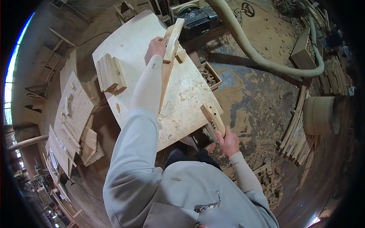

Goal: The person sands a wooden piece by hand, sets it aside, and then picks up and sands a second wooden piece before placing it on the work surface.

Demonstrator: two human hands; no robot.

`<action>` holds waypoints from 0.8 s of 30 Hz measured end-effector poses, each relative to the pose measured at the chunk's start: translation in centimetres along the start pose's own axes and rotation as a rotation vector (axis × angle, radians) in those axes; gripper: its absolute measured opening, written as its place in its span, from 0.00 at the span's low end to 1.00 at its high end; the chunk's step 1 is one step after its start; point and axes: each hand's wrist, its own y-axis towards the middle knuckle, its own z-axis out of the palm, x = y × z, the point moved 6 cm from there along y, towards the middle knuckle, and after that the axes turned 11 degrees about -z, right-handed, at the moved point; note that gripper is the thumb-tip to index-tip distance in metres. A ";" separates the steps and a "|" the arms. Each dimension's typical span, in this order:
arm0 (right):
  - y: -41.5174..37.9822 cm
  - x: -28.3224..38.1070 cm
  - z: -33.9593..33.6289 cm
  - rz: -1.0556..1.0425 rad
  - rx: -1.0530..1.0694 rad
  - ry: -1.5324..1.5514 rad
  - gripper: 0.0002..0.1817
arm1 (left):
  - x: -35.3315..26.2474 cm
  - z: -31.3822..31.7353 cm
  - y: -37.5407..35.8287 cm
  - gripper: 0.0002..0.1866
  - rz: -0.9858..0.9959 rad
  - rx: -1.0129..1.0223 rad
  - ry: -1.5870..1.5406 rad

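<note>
My left hand [157, 47] is at the far part of the pale worktable [133, 34], its fingers closed at the edge of a long wooden piece [175, 36] that lies slanted there. Beneath and beside that piece, a long thin wooden strip [165, 85] runs down the table. Near the table's front right corner, my right hand [229, 142] is closed around the lower end of a short wooden piece with dark holes [213, 118]. A stack of wooden blocks [110, 72] rests on the table's left side.
A motor [197, 22] stands behind the table, and a thick hose [251, 51] curves to the right. An open box of offcuts [210, 76] is beside the table's right edge. Wooden strips [296, 133] and a round drum [320, 115] stand at right; another board-topped table [72, 106] is at left.
</note>
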 end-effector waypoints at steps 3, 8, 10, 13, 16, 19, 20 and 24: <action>0.0 -0.7 1.0 -0.010 -0.019 -0.006 0.25 | -0.1 -0.2 -0.4 0.17 0.003 -0.003 -0.027; 0.2 -1.3 1.6 -0.034 -0.047 -0.042 0.24 | -1.2 -1.3 -1.9 0.16 -0.010 -0.025 -0.020; 0.3 -1.2 1.6 -0.052 -0.075 0.012 0.24 | -1.0 -1.2 -1.9 0.16 -0.018 -0.030 -0.016; 0.2 -1.4 2.0 -0.059 -0.104 -0.026 0.24 | -0.5 0.0 -0.5 0.15 0.079 -0.076 0.002; 0.1 -1.6 2.4 -0.055 -0.103 -0.034 0.24 | -0.4 0.4 -0.3 0.15 0.073 -0.092 0.019; 0.0 -1.3 2.0 -0.054 -0.114 -0.042 0.25 | -0.4 0.3 -0.4 0.15 0.047 -0.048 0.014; 0.0 -1.1 1.9 -0.058 -0.118 -0.048 0.25 | -0.6 0.2 -0.4 0.15 0.048 -0.051 0.006; -0.2 -0.7 1.6 0.005 -0.087 -0.050 0.25 | 0.5 1.1 -0.1 0.16 0.047 -0.052 0.037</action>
